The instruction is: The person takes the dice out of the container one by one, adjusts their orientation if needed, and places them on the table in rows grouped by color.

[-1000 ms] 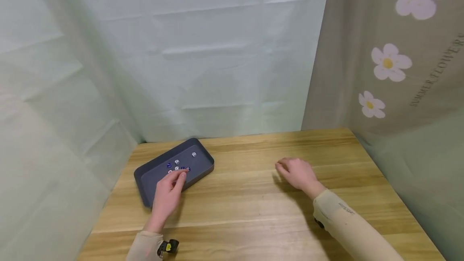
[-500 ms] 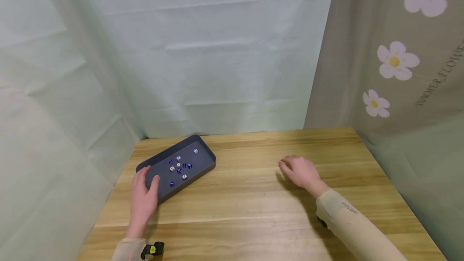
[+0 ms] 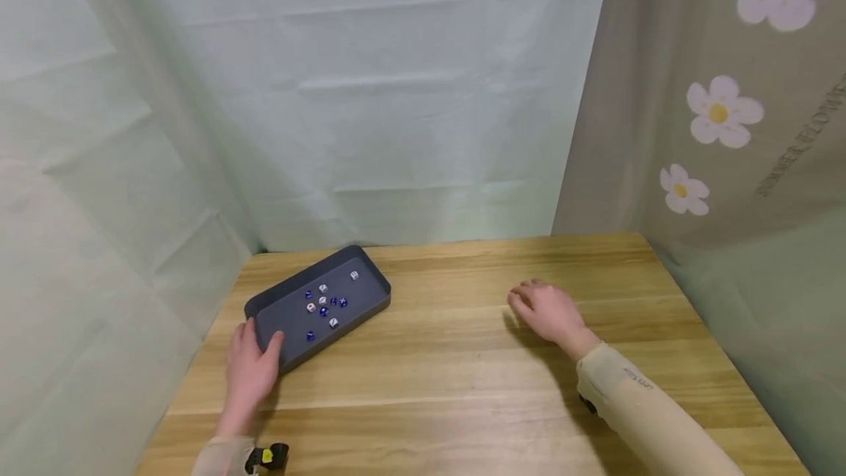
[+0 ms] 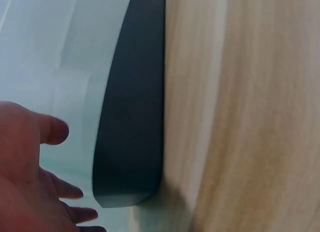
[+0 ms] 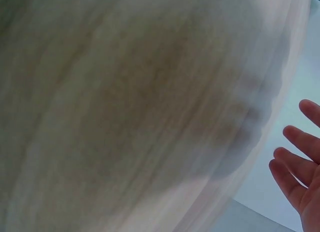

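A dark grey rectangular tray (image 3: 284, 320) lies at an angle on the left of the table. Inside are several white dice (image 3: 354, 275) and blue dice (image 3: 311, 336), loosely scattered around its middle. My left hand (image 3: 251, 372) is at the tray's near left end, thumb and fingers spread and overlapping the rim in the head view. From the left wrist, the fingers (image 4: 65, 187) show apart from the tray's outer wall (image 4: 132, 102) and hold nothing. Over the right half of the table, my right hand (image 3: 547, 313) hangs with loosely bent fingers, holding nothing.
The wooden table (image 3: 423, 373) ends at a pale hanging cloth (image 3: 423, 131) behind and on the left. A grey-brown curtain (image 3: 615, 131) with white flowers hangs at the right. Each wrist carries a small black device (image 3: 267, 456).
My left hand has moved from over the dice, its fingers pinched, back to the tray's near left end, fingers spreading. Dice it covered now show. My right hand has stayed nearly still.
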A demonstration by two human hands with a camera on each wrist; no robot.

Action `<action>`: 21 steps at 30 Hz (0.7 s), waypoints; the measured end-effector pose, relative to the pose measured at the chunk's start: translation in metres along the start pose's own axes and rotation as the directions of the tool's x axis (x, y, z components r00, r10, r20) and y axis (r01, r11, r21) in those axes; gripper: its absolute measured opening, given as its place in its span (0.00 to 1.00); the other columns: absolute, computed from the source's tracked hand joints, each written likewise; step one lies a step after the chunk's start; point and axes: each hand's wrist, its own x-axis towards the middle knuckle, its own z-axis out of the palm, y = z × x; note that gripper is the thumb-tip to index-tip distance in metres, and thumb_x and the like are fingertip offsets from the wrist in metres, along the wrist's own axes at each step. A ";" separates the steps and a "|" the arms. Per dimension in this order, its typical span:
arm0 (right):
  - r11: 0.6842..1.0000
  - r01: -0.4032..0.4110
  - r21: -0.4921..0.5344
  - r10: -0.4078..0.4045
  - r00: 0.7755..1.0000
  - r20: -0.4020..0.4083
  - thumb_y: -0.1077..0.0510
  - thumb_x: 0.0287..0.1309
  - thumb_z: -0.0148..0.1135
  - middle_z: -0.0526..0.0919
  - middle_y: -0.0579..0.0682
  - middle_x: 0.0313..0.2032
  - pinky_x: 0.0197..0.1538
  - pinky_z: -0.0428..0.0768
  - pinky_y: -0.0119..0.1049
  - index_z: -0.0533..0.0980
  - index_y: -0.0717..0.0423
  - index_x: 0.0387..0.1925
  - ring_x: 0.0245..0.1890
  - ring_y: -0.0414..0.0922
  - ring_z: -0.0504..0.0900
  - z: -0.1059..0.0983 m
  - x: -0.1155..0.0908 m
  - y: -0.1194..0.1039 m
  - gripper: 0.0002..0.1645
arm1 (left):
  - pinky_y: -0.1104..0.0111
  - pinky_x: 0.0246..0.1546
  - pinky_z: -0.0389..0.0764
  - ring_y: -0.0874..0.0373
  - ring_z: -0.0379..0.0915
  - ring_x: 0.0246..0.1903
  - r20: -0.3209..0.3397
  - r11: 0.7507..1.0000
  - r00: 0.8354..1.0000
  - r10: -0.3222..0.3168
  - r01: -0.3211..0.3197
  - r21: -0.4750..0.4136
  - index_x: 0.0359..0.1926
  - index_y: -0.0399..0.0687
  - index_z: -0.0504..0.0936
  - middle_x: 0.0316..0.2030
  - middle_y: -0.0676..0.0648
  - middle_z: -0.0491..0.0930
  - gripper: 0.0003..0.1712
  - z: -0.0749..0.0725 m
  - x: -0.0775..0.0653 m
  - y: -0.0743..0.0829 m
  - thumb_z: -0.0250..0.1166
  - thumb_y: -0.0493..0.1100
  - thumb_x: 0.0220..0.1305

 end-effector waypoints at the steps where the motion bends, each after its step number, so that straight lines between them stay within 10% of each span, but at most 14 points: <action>1: 1.000 -0.001 0.001 0.001 1.000 -0.004 0.43 0.81 0.54 0.85 0.61 0.61 0.64 0.78 0.65 0.85 0.56 0.60 0.64 0.65 0.81 0.000 0.001 0.000 0.26 | 0.32 0.75 0.46 0.19 0.39 0.77 0.003 1.000 1.000 -0.008 0.008 0.013 0.80 0.20 0.44 0.78 0.17 0.43 0.45 0.000 0.000 -0.001 0.50 0.50 0.84; 21: 1.000 0.008 -0.001 -0.008 1.000 -0.008 0.43 0.80 0.56 0.89 0.56 0.55 0.62 0.79 0.65 0.87 0.53 0.57 0.60 0.65 0.84 0.000 -0.001 0.000 0.24 | 0.30 0.75 0.39 0.14 0.33 0.74 0.065 0.987 0.998 0.014 -0.024 0.157 0.76 0.10 0.39 0.73 0.11 0.42 0.40 0.008 -0.004 -0.013 0.43 0.40 0.83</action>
